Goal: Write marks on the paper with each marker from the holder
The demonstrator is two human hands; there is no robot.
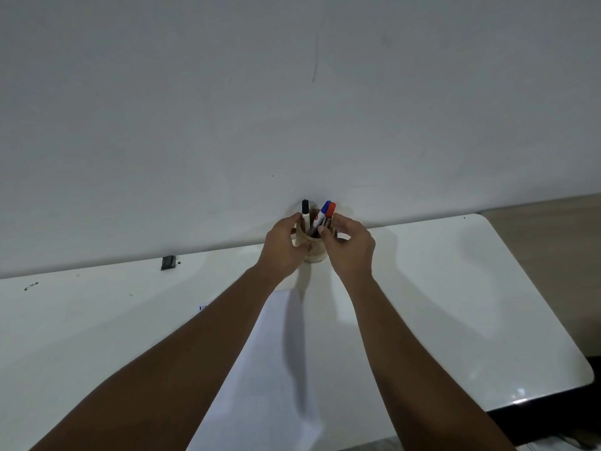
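holder point(313, 247) at table's far edge against wall, mostly hidden by both hands | black marker point(305, 213), blue marker point(324, 212), red marker point(330, 210) stand in it | left hand point(282, 247) cups holder | right hand point(349, 247) fingertips on red marker, pinch unclear | paper point(270, 369) near, partly under arms | table point(455, 288) white

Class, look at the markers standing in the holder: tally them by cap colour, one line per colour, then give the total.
Black cap: 1
Blue cap: 1
Red cap: 1
Total: 3 markers in the holder
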